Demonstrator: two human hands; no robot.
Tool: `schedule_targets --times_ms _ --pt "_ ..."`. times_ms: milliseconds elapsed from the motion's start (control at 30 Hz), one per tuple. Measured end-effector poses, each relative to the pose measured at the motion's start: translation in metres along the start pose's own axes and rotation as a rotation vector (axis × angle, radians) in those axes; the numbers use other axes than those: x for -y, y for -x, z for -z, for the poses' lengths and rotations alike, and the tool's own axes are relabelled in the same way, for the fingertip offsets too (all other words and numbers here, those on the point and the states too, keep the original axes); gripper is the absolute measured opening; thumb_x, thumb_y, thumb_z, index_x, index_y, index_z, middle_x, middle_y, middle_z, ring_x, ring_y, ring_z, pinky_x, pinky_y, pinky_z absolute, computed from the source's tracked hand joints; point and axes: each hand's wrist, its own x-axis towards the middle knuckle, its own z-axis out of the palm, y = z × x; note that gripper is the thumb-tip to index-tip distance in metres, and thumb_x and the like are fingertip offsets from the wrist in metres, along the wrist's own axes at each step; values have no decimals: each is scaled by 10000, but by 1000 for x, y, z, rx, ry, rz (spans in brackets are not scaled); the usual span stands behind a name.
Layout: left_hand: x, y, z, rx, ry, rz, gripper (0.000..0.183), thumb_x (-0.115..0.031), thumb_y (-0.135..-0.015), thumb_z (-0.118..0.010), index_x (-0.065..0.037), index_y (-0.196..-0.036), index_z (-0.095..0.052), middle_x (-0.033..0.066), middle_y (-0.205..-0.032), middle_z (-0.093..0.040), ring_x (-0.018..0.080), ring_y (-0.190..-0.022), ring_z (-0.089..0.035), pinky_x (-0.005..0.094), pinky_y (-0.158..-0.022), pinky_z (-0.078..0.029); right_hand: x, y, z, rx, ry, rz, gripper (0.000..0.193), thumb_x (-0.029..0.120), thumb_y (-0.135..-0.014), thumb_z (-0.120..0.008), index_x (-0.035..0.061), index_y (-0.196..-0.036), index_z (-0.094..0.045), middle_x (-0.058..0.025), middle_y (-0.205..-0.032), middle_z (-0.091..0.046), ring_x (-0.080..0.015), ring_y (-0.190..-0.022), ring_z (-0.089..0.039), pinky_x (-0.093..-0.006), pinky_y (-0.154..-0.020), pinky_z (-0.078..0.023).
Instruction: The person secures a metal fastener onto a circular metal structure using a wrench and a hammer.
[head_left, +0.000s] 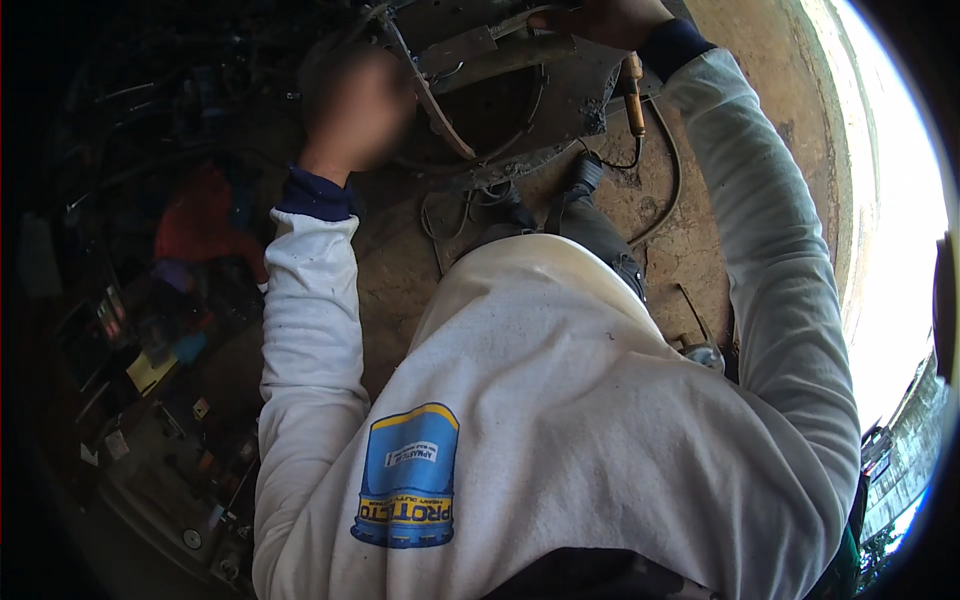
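The step in hand appears to be work at a dark, flat metal frame with a wide round opening [567, 112], which lies between and just below the two hands; the next move seems to call for steady bracing. Beside the left hand [360, 105] stands a thin, curved, rusty metal strip [432, 98] — its long axis slants from beyond that hand back rightward, lower end toward the wearer. Blur hides whether the left fingers grip. The right hand [612, 22] is dark and cropped — its hold cannot be told.
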Motion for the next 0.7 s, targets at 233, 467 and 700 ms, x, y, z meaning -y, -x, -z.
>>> schedule_targets --times_ms 233,467,700 --pt "-7 -1 -1 -7 9 32 269 -215 -886 -763 -27 -1060 -682 146 -963 -712 277 -766 -662 378 -710 -512 -2 -19 -2 61 -17 -26 323 453 -833 -738 150 -931 -795 -104 -857 -741 -320 -781 -697 -430 -680 -551" --pt "-9 1 -3 -31 14 58 273 -222 -884 -765 -23 -1048 -676 144 -933 -717 300 -761 -663 383 -697 -510 -2 -20 -10 114 8 -32 333 461 -825 -736 151 -930 -794 -102 -869 -745 -313 -770 -696 -429 -670 -541" --pt "-12 -1 -2 -40 36 58 279 -220 -880 -769 -28 -1050 -657 158 -948 -713 320 -817 -676 395 -734 -515 -1 -17 -7 13 20 -15 300 440 -825 -734 153 -897 -784 -95 -845 -737 -320 -759 -690 -422 -662 -537"
